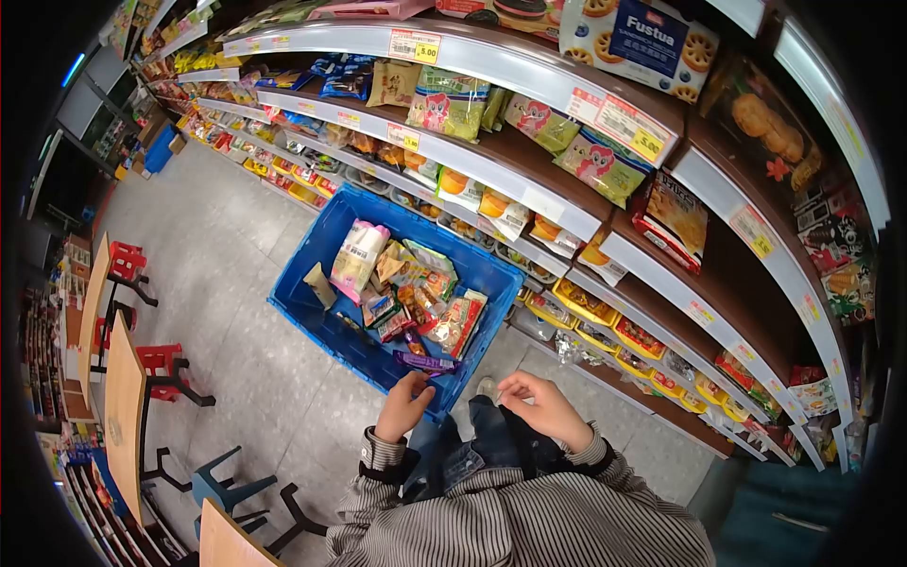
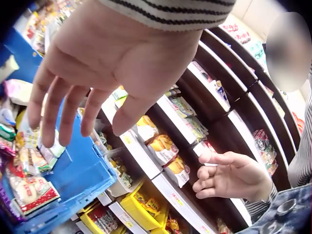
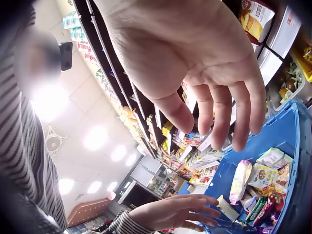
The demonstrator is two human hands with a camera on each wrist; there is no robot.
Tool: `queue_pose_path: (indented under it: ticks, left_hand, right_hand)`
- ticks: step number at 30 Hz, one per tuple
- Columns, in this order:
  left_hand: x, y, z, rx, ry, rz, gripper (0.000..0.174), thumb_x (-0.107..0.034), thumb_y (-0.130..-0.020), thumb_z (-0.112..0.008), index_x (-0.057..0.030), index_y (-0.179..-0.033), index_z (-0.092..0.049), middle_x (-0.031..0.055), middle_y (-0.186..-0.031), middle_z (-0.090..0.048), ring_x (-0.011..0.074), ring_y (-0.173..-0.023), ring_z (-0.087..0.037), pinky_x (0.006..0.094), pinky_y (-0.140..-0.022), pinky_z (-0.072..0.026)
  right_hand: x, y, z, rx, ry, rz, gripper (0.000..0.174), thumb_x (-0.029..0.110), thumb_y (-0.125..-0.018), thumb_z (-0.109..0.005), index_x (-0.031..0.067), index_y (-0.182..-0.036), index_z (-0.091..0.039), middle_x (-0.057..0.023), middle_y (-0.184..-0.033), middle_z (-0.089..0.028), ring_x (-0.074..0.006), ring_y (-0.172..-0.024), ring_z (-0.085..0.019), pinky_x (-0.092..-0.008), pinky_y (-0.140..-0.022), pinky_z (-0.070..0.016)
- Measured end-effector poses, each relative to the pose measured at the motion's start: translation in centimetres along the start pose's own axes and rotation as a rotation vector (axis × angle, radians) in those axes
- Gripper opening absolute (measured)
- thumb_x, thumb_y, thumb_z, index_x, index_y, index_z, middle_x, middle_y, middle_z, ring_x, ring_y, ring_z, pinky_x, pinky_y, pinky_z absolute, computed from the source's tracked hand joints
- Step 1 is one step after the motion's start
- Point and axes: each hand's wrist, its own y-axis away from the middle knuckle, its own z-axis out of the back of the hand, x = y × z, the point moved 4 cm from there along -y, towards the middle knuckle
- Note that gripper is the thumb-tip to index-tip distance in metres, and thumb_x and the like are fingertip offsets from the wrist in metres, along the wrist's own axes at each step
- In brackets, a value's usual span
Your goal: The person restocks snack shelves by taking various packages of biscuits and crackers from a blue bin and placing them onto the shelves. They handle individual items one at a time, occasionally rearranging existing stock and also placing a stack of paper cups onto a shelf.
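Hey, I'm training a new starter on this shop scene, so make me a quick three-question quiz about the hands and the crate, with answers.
1. Multiple choice. What does the blue plastic crate hold?
A) Folded clothes
B) Packaged snacks
C) Loose vegetables

2. True or false? The left hand and the right hand are both empty.

3. Fill in the blank. In the head view, the purple-wrapped packet lies nearer the person's ____ hand.

Key: 1. B; 2. True; 3. left.
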Motion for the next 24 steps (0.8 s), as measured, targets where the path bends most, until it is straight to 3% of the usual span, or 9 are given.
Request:
queue_pose_path:
  ticks: [1, 4, 8, 11, 12, 15, 16, 20, 24]
  left_hand:
    - [0.7, -1.4, 0.5, 0.012, 0.001, -0.003, 0.029, -0.016, -0.084, -0.064, -0.0003, -0.108, -0.057, 0.01, -0.09, -0.064, 0.018, -0.085, -0.061, 0.0317, -0.075, -0.0487]
    - [3.0, -6.1, 2.2, 0.055, -0.2, 0.006, 0.036, -0.025, -0.078, -0.067, -0.0002, -0.103, -0.059, 0.0218, -0.091, -0.064, 0.0337, -0.089, -0.064, 0.0392, -0.077, -0.0497]
    - [9.4, -14.5, 3.5, 0.119, -0.384, 0.063, 0.046, -0.033, -0.075, -0.069, -0.0008, -0.107, -0.061, 0.0242, -0.097, -0.064, 0.0367, -0.095, -0.062, 0.0417, -0.083, -0.0487]
    - [11.4, -19.3, 4.0, 0.303, -0.647, 0.249, 0.07, -0.04, -0.072, -0.071, -0.0049, -0.126, -0.046, 0.0272, -0.121, -0.051, 0.0412, -0.113, -0.051, 0.043, -0.096, -0.0422]
    - [13.3, -20.7, 3.6, 0.423, -0.697, 0.3, 0.084, -0.047, -0.071, -0.071, -0.0115, -0.137, -0.033, 0.0255, -0.134, -0.039, 0.0448, -0.121, -0.041, 0.049, -0.098, -0.0401]
    - [13.9, -22.1, 2.6, 0.537, -1.127, 0.235, 0.088, -0.053, -0.072, -0.07, -0.0159, -0.14, -0.029, 0.0242, -0.143, -0.025, 0.0471, -0.128, -0.032, 0.0563, -0.096, -0.0389]
    - [15.2, -22.5, 2.1, 0.626, -1.241, 0.216, 0.097, -0.06, -0.072, -0.068, -0.0214, -0.146, -0.018, 0.0226, -0.15, -0.007, 0.0488, -0.133, -0.021, 0.0616, -0.095, -0.0378]
    - [18.9, -24.2, 0.7, 0.688, -1.465, 0.267, 0.106, -0.062, -0.072, -0.067, -0.0267, -0.149, -0.003, 0.0244, -0.152, 0.007, 0.0481, -0.137, -0.014, 0.0604, -0.094, -0.0402]
    - [21.0, -26.0, -0.8, 0.61, -1.501, 0.306, 0.106, -0.057, -0.074, -0.068, -0.0254, -0.149, -0.001, 0.0258, -0.151, 0.007, 0.0459, -0.137, -0.017, 0.0599, -0.092, -0.0427]
  right_hand:
    - [-0.2, -0.4, 0.0, -0.024, -0.006, -0.02, 0.019, 0.011, -0.087, -0.061, -0.0002, -0.101, -0.058, -0.0068, -0.087, -0.065, -0.0147, -0.083, -0.063, -0.0284, -0.078, -0.0489]
    - [-0.5, -1.2, -0.6, -0.095, -0.026, -0.064, 0.019, 0.011, -0.087, -0.061, 0.0001, -0.102, -0.058, -0.0068, -0.087, -0.065, -0.0152, -0.083, -0.063, -0.0288, -0.079, -0.0487]
    - [-0.1, -1.2, -2.3, -0.271, -0.033, -0.168, 0.018, 0.011, -0.087, -0.061, 0.0005, -0.102, -0.058, -0.007, -0.087, -0.065, -0.0156, -0.084, -0.063, -0.0294, -0.081, -0.0486]
    - [-0.9, -0.5, -4.9, -0.453, -0.056, -0.237, 0.015, 0.007, -0.086, -0.062, 0.0009, -0.1, -0.06, -0.0048, -0.091, -0.065, -0.0119, -0.085, -0.062, -0.0261, -0.079, -0.0485]
    - [-1.0, -0.2, -6.1, -0.515, -0.074, -0.245, 0.018, 0.009, -0.087, -0.061, 0.0001, -0.102, -0.058, -0.0075, -0.088, -0.065, -0.0158, -0.085, -0.064, -0.0285, -0.081, -0.0486]
    - [-0.2, 0.4, -9.9, -0.633, -0.152, -0.366, 0.018, 0.008, -0.087, -0.061, 0.0001, -0.103, -0.058, -0.0073, -0.087, -0.065, -0.0155, -0.085, -0.064, -0.0271, -0.078, -0.0489]
    - [-0.3, 0.7, -11.3, -0.665, -0.165, -0.394, 0.018, 0.007, -0.087, -0.061, 0.0, -0.103, -0.058, -0.0074, -0.086, -0.065, -0.015, -0.085, -0.064, -0.0261, -0.077, -0.0489]
    - [0.3, 1.5, -15.3, -0.768, -0.214, -0.523, 0.019, 0.007, -0.086, -0.061, -0.0007, -0.103, -0.058, -0.0091, -0.088, -0.067, -0.015, -0.086, -0.065, -0.0263, -0.075, -0.0493]
    - [0.5, 2.6, -17.8, -0.901, -0.25, -0.641, 0.018, 0.007, -0.086, -0.061, -0.0016, -0.102, -0.059, -0.0093, -0.088, -0.067, -0.0148, -0.087, -0.065, -0.0262, -0.075, -0.0493]
